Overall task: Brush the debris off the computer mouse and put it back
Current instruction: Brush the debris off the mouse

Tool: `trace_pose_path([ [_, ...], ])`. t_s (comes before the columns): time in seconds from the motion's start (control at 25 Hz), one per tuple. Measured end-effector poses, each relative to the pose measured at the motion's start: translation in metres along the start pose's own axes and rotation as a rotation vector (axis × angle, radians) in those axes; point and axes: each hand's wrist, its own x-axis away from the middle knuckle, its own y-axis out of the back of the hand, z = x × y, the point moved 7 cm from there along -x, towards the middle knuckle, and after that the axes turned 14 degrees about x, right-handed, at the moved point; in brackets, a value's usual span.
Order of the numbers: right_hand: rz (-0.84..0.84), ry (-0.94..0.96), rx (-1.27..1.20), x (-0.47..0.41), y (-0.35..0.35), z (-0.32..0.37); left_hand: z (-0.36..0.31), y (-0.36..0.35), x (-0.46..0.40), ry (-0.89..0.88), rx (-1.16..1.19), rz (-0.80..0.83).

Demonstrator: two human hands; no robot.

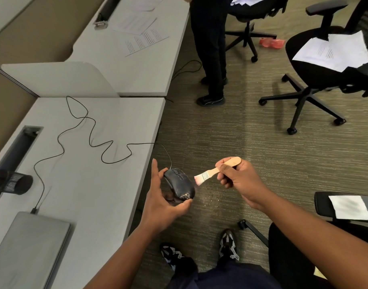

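A black wired computer mouse [179, 182] is held over the carpet just past the desk's edge, cradled from below by my left hand [162, 197]. Pale debris clings to its near end. My right hand [239, 178] grips the wooden handle of a small brush [216, 170]; its pinkish bristles touch the mouse's right side. The mouse's black cable [91, 140] snakes back over the grey desk [78, 184] toward a closed laptop [28, 247]. Fine specks lie on the carpet below the mouse.
A black mesh cup [16, 183] lies at the desk's left. Another person stands by the far desk [210, 59]. Two office chairs with papers stand at right [329, 65] and a chair arm with a white sheet sits near my right arm [346, 205].
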Motion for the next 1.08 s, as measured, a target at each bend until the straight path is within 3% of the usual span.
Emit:
trace_pose_path([
  [0.28,0.154,0.059,-0.156,0.012,-0.022,0.018,-0.002,-0.005,-0.001,0.013,0.015,0.014],
  [0.48,0.256,0.127,0.012,0.022,-0.042,0.030,-0.007,-0.007,-0.001,0.047,0.024,0.030],
  [1.08,0.315,0.257,0.393,0.016,-0.020,0.034,-0.008,-0.001,0.002,0.070,-0.038,0.031],
])
